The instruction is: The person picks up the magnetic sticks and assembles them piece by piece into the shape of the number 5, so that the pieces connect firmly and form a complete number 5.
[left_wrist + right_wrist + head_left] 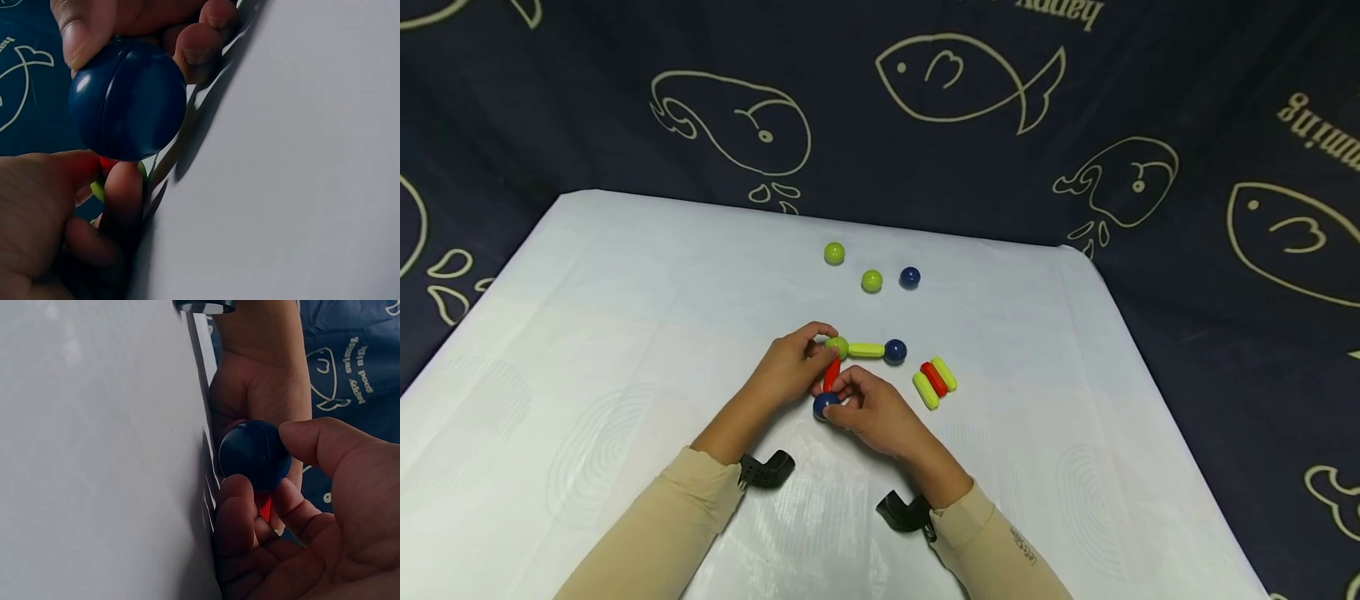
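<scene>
Joined in an L on the white table are a blue ball [895,352], a yellow-green rod [867,351], a green ball [837,346], a red rod [831,375] and a nearer blue ball [825,406]. My left hand [789,365] grips the green ball, index finger at its far side and thumb by the red rod's end. With thumb and fingers, my right hand [877,414] pinches the nearer blue ball. That ball [128,103] fills much of the left wrist view, right thumb on it. In the right wrist view, a bit of red rod [265,508] shows below the ball [255,455].
Right of the hands lie two yellow-green rods [927,390] with a red rod [934,379] between them. Farther back sit a green ball [834,253], another green ball [872,281] and a blue ball [910,277]. A dark printed cloth [850,167] hangs behind the table [1037,467].
</scene>
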A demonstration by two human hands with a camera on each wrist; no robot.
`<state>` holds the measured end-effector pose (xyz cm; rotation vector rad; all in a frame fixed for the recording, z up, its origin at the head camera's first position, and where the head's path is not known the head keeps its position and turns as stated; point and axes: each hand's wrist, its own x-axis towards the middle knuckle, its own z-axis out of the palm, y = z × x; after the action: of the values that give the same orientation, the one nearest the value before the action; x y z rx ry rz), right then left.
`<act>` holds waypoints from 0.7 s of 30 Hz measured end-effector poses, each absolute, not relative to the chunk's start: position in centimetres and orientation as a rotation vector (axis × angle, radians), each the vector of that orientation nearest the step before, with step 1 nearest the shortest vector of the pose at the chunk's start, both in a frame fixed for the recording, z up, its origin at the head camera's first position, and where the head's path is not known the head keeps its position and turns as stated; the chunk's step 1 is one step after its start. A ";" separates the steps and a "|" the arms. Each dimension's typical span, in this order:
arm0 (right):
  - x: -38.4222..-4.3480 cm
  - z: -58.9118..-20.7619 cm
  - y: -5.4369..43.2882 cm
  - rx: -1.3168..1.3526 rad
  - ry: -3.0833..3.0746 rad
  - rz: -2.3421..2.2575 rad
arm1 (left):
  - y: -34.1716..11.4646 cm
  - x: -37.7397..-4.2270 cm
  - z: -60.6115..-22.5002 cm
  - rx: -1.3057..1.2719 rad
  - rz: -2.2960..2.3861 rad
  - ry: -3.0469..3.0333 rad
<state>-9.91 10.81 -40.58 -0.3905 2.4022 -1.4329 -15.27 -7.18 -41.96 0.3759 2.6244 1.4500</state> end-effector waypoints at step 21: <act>-10.1 -40.5 11.5 -0.438 2.441 -1.369 | -7.0 -15.4 -42.1 0.359 1.444 2.615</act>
<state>-10.07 11.47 -40.54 -0.4377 2.4413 -1.3690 -15.37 -7.02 -42.06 0.3586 2.6148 1.4443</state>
